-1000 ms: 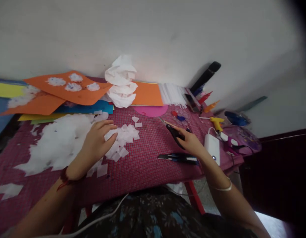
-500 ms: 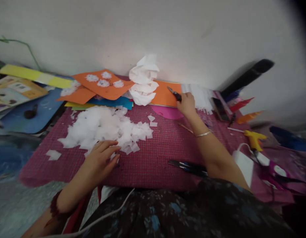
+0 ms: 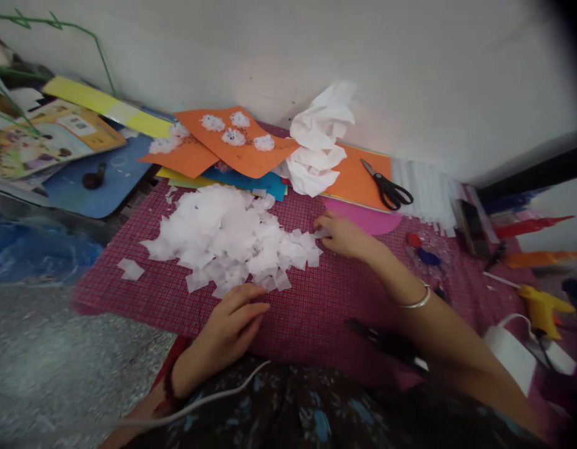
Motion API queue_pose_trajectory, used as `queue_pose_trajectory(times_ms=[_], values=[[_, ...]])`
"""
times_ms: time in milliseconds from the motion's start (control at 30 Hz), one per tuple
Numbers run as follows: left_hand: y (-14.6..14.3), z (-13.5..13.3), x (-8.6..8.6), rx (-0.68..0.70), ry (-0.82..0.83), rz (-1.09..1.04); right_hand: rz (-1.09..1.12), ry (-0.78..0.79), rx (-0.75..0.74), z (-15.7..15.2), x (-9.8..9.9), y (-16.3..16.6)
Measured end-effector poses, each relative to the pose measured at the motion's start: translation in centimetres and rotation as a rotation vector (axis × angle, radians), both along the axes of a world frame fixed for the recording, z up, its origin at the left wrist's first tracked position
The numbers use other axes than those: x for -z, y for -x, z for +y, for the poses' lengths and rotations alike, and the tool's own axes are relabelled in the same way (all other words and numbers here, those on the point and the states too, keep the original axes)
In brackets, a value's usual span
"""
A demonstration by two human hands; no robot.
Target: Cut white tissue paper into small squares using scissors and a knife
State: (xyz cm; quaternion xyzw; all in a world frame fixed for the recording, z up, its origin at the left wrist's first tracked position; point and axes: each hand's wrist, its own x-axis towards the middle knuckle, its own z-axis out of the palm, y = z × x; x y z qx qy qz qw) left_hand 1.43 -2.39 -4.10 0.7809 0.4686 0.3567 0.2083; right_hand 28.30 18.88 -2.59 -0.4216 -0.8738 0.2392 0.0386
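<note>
A heap of small white paper pieces [image 3: 218,227] covers the left part of the red checked cloth. At its right edge, my right hand [image 3: 347,236] has its fingers closed on a small paper square [image 3: 322,233], partly hidden by the fingertips. My left hand [image 3: 232,321] rests just in front of the heap, fingers loosely stretched and holding nothing. Black-handled scissors [image 3: 391,190] lie on the orange paper [image 3: 363,178] at the back. A second black tool [image 3: 386,343], blurred, lies under my right forearm.
Orange sheets with white paper puffs [image 3: 251,146] lie at the back left, beside crumpled white tissue [image 3: 316,162]. White strips [image 3: 426,193], a phone [image 3: 473,227] and a yellow glue gun [image 3: 543,308] sit to the right. A white cable [image 3: 214,399] crosses my lap.
My right hand has let go of the scissors on the orange paper and moved toward me and left to the heap's edge. The camera view has shifted, so the table appears farther right.
</note>
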Motion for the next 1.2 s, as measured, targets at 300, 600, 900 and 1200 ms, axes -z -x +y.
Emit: queue_pose_trajectory(times_ms=[300, 600, 900, 1200], values=[[5.3, -1.5, 0.7, -0.271, -0.087, 0.074, 0.095, 0.110, 0.135, -2.7, -0.5, -0.1], [4.1, -2.0, 2.8, -0.363, -0.191, 0.207, 0.061, 0.024, 0.017, -5.5, 0.4, 6.4], [3.8, -2.2, 2.7, -0.381, -0.130, 0.230, 0.055, 0.030, -0.206, -0.2, -2.5, 13.1], [4.1, -2.1, 3.0, -0.361, -0.149, 0.232, 0.019, -0.027, -0.003, -3.5, -4.5, 4.0]])
